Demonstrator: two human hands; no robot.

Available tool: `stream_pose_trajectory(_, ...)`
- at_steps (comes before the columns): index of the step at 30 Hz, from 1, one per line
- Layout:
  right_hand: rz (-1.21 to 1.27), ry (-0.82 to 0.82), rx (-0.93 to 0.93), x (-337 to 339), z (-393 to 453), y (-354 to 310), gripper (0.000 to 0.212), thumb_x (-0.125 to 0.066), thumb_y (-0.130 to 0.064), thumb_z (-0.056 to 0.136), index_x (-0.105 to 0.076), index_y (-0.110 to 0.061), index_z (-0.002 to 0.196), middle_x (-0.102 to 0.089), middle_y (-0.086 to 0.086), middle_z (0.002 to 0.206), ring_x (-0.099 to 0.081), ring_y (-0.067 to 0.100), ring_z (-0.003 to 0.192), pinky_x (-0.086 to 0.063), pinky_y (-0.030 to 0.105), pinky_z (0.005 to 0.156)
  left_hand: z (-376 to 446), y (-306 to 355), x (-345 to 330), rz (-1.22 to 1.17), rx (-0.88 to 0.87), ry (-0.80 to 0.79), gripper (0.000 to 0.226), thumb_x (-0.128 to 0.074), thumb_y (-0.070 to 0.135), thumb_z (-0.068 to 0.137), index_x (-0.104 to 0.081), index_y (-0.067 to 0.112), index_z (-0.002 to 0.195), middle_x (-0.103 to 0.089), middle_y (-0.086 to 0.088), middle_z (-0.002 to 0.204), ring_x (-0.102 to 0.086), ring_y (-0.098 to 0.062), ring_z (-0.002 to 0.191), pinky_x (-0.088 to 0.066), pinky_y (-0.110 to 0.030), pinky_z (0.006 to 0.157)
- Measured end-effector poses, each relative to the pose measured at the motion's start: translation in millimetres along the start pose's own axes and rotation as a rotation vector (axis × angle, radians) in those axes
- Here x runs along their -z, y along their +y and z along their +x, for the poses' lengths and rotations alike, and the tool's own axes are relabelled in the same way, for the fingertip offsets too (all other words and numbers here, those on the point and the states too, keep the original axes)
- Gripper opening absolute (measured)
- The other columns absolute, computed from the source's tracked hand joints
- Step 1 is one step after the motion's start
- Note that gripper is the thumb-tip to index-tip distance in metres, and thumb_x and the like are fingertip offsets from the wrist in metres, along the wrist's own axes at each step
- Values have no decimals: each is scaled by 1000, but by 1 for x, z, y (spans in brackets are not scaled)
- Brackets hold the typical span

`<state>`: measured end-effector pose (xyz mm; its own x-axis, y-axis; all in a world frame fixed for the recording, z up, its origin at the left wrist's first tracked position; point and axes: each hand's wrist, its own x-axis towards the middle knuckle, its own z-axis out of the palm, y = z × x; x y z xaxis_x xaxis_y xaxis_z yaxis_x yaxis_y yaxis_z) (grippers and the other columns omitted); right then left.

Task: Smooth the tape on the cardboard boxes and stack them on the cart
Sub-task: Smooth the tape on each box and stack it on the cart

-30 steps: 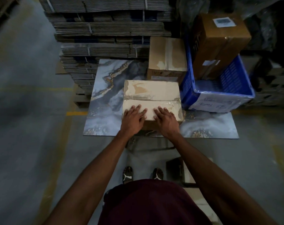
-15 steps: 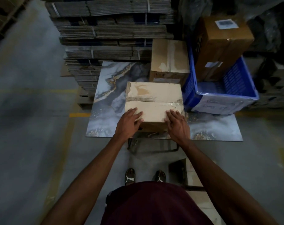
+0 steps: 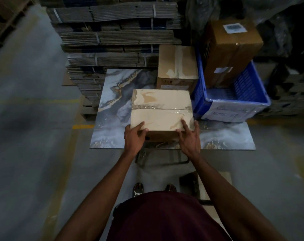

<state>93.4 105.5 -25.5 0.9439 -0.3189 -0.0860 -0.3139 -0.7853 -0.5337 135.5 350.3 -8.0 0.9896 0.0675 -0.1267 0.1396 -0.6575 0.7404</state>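
Hiding box corners: both hands.

Single head-worn camera, looking steeply down, close above marbled table

Both hands, left and right, grip the near corners of a taped tan cardboard box on the marble-patterned counter.

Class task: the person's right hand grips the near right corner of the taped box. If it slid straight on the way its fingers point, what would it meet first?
Probably the clear tape across the cardboard box top; the right hand points that way.
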Motion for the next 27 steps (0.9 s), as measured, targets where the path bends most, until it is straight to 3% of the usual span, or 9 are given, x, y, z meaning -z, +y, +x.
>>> stream_pose_trajectory(4,112,-21,-38,10,9,-10,57,-59,-54,96,-46,-38,149,-20,21,160,-26,48,145,-33,57,116,9,7,10,-55,31,-18,42,-72,47,86,-70,29,124,-63,-12,124,-60,-30,117,-47,-38,101)
stream_pose_trajectory(8,166,98,-52,40,22,-31,66,-63,-66,89,-49,-36,146,-38,14,140,-41,38,129,-43,51,108,30,24,30,62,-21,78,57,-64,66,79,-66,33,125,-68,-8,118,-62,-29,113,-53,-40,93)
stream_pose_trajectory(11,200,163,-3,73,45,-50,73,-69,-63,85,-44,-38,148,-43,15,129,-44,35,121,-43,45,105,46,48,50,96,-114,134,62,-67,58,80,-57,30,135,-65,-13,122,-57,-34,117,-50,-43,97)
stream_pose_trajectory(15,239,79,16,91,77,-63,92,-76,-51,84,-23,-37,158,-38,17,142,-38,36,133,-40,49,107,70,71,63,108,-144,81,76,-71,40,89,-35,20,152,-47,-21,143,-40,-39,134,-36,-48,109)
stream_pose_trajectory(18,268,38,-28,89,92,-65,94,-69,-60,87,-13,-39,161,-36,19,147,-41,40,134,-42,54,108,90,75,57,122,-131,32,80,-65,39,94,-20,21,158,-35,-24,152,-33,-43,140,-32,-52,113)
stream_pose_trajectory(27,175,-48,-46,83,115,-73,80,-56,-60,96,-15,-38,161,-28,24,154,-32,47,141,-33,57,114,114,78,50,257,-105,-36,72,-51,46,100,-14,31,160,-26,-30,154,-37,-46,138,-37,-45,110)
